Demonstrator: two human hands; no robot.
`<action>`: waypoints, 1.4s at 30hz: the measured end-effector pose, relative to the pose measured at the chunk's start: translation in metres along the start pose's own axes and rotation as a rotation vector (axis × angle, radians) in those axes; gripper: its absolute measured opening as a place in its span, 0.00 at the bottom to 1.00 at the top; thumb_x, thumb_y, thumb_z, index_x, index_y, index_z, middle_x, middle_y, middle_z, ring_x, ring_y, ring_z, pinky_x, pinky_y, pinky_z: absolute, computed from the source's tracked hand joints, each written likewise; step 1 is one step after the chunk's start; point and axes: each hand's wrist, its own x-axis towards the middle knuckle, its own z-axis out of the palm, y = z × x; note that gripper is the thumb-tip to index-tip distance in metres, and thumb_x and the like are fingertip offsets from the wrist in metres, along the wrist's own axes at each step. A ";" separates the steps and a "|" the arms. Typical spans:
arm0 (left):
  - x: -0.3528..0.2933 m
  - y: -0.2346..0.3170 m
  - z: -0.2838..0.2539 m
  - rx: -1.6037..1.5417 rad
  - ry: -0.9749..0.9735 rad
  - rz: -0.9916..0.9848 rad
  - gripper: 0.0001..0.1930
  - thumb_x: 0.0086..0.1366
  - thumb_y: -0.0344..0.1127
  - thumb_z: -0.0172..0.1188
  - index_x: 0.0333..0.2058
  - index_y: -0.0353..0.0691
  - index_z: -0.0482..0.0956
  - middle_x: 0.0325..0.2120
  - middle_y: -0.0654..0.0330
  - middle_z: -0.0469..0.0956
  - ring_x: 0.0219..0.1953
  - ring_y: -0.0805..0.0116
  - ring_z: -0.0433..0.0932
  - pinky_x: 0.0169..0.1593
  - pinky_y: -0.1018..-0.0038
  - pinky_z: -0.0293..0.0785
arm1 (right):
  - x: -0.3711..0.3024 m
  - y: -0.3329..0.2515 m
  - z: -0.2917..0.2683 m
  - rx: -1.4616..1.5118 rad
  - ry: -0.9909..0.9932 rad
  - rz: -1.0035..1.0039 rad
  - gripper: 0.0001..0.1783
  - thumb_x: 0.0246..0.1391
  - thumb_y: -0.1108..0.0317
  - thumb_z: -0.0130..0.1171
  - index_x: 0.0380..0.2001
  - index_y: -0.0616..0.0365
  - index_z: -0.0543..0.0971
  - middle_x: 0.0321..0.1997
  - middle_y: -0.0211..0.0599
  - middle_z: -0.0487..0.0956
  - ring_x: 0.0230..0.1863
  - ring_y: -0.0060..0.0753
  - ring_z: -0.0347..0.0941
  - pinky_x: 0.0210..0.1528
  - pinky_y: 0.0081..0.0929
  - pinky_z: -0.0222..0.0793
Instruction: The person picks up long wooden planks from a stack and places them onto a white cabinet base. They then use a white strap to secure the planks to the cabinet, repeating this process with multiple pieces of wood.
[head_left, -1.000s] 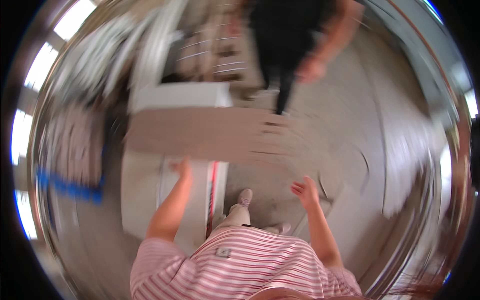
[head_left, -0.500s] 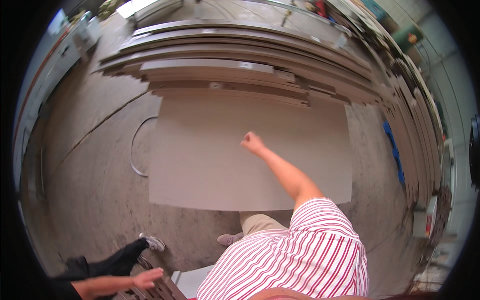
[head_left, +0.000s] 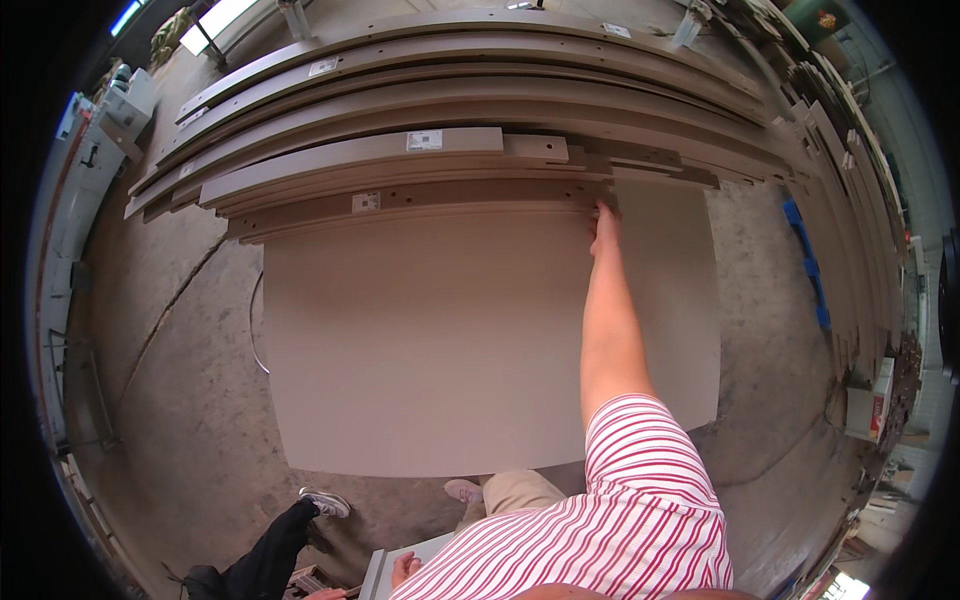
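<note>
My right hand (head_left: 604,232) reaches far forward over a large flat brown panel (head_left: 480,360). Its fingers close on the right end of a long brown board (head_left: 470,195), nearest in a stack lying across the panel's far part. The board has small holes and a white label. At the left edge of my striped shirt, part of a hand, seemingly my left hand (head_left: 405,568), shows beside a light grey panel edge (head_left: 376,572); its fingers are mostly hidden.
Several more long boards (head_left: 460,98) lie stacked behind. A person's dark-clothed leg (head_left: 270,545) is at the lower left. Brown boards (head_left: 850,250) stand along the right, near a blue pallet (head_left: 806,262). A thin hoop (head_left: 254,335) lies left of the panel.
My right hand has moved forward from above the panel to the near board's end. The view has shifted closer to the stack. The co-worker's outstretched arm has mostly left view.
</note>
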 end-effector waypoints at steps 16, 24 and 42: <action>0.038 0.153 0.050 -0.092 -0.222 0.079 0.14 0.67 0.37 0.54 0.47 0.35 0.72 0.29 0.63 0.75 0.28 0.77 0.71 0.31 0.80 0.68 | -0.083 0.032 -0.013 0.362 -0.461 0.376 0.16 0.50 0.68 0.66 0.42 0.58 0.75 0.39 0.37 0.75 0.36 0.37 0.73 0.43 0.39 0.78; 0.190 0.373 0.151 -0.683 -0.468 0.096 0.50 0.60 0.60 0.59 0.66 0.38 0.38 0.64 0.43 0.50 0.63 0.51 0.58 0.64 0.57 0.59 | -0.255 0.075 -0.124 -0.031 -0.712 0.512 0.25 0.47 0.74 0.62 0.50 0.64 0.69 0.42 0.38 0.76 0.40 0.38 0.78 0.52 0.40 0.75; -0.041 0.237 0.088 -1.109 -0.617 0.045 0.17 0.63 0.38 0.62 0.50 0.46 0.75 0.45 0.72 0.76 0.50 0.79 0.70 0.55 0.77 0.62 | -0.311 0.011 -0.158 -1.881 -1.490 -0.214 0.34 0.43 0.64 0.67 0.52 0.62 0.66 0.50 0.48 0.72 0.51 0.39 0.69 0.54 0.29 0.65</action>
